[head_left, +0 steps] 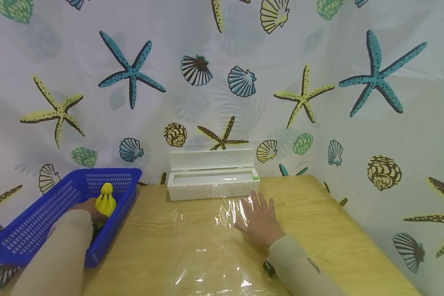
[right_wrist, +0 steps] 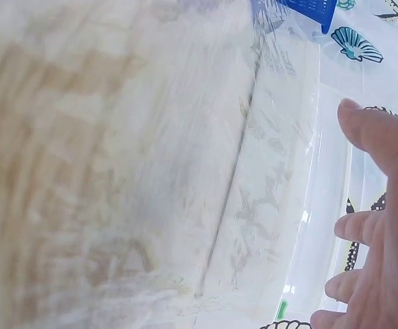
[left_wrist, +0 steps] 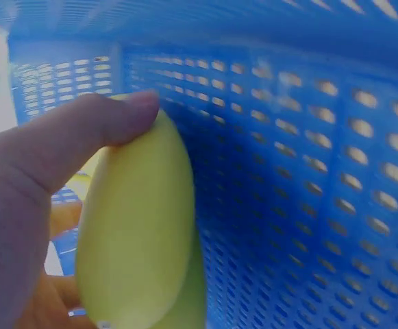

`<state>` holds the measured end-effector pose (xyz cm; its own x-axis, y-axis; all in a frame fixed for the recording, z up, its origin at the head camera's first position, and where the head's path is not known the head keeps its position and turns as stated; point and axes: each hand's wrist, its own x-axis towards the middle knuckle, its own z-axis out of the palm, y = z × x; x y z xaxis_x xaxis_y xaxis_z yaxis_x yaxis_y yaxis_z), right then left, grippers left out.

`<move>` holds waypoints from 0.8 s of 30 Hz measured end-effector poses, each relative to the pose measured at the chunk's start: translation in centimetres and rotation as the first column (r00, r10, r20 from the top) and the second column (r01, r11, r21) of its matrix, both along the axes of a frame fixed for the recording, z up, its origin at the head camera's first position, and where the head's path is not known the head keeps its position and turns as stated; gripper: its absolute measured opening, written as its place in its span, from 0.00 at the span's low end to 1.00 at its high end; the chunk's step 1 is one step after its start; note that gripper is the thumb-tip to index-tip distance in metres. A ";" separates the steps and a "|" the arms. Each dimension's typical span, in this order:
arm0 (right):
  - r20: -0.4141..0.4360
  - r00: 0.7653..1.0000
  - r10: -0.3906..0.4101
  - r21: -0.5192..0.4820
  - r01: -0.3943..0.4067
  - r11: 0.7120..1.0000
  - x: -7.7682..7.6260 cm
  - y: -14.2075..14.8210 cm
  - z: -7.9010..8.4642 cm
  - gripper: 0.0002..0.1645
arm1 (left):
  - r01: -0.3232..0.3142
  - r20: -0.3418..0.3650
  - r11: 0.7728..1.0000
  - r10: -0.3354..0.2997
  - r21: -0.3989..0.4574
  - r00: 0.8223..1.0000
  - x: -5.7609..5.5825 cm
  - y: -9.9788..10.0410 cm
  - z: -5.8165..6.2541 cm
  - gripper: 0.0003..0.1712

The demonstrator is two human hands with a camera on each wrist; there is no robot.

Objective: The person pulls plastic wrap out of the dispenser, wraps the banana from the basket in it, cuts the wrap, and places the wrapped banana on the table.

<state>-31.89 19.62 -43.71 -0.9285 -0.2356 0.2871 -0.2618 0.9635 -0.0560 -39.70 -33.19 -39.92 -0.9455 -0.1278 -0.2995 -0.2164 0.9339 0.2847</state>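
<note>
My left hand (head_left: 90, 209) reaches into a blue basket (head_left: 115, 220) and grips a bunch of yellow bananas (head_left: 106, 201). In the left wrist view the thumb (left_wrist: 120, 118) presses on one thick banana (left_wrist: 138, 226), close to the perforated basket wall (left_wrist: 288, 151). Other fingers are partly hidden behind the bunch. A clear sheet of cling film (head_left: 203, 234) stretches over the table from a white cling film dispenser (head_left: 211, 191). Over the film's right edge, my right hand (head_left: 260, 222) has its fingers spread and holds nothing.
The dispenser's lid (head_left: 211, 159) stands up at the back, and a small green piece (head_left: 255, 178) sits at its right end. Under my left wrist, something dark (head_left: 96, 231) lies in the basket. A shell-patterned curtain (head_left: 222, 94) encloses the wooden table (head_left: 318, 230).
</note>
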 end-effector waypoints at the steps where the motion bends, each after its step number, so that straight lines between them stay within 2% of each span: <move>1: 0.006 1.000 0.000 -0.007 0.000 1.000 0.0 0.0 0.0 0.48 | -0.004 -0.010 1.000 0.004 -0.012 1.000 0.1 0.0 0.3 0.59; 6: 0.018 1.000 -0.002 -0.008 0.002 1.000 0.1 0.3 0.0 0.48 | 0.009 -0.071 1.000 -0.011 -0.023 0.997 0.4 -0.2 1.8 0.55; 11: 0.018 1.000 0.008 -0.027 -0.007 1.000 0.4 0.5 0.1 0.47 | 0.028 -0.149 1.000 -0.026 0.012 0.988 0.2 -0.3 3.1 0.57; 17: 0.035 0.999 0.005 -0.042 -0.004 0.999 0.6 0.5 0.1 0.45 | 0.018 -0.215 0.999 -0.008 0.043 0.977 0.6 1.1 5.1 0.58; 24: 0.044 0.999 0.000 -0.032 0.001 1.000 0.6 0.7 0.0 0.45 | 0.072 -0.273 0.997 -0.071 -0.008 0.959 0.6 3.2 6.8 0.58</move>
<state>-31.30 20.32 -43.70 -0.9407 -0.2263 0.2529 -0.2576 0.9613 -0.0980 -39.07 -29.99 -33.09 -0.9980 -0.0566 -0.0288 -0.0629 0.9434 0.3257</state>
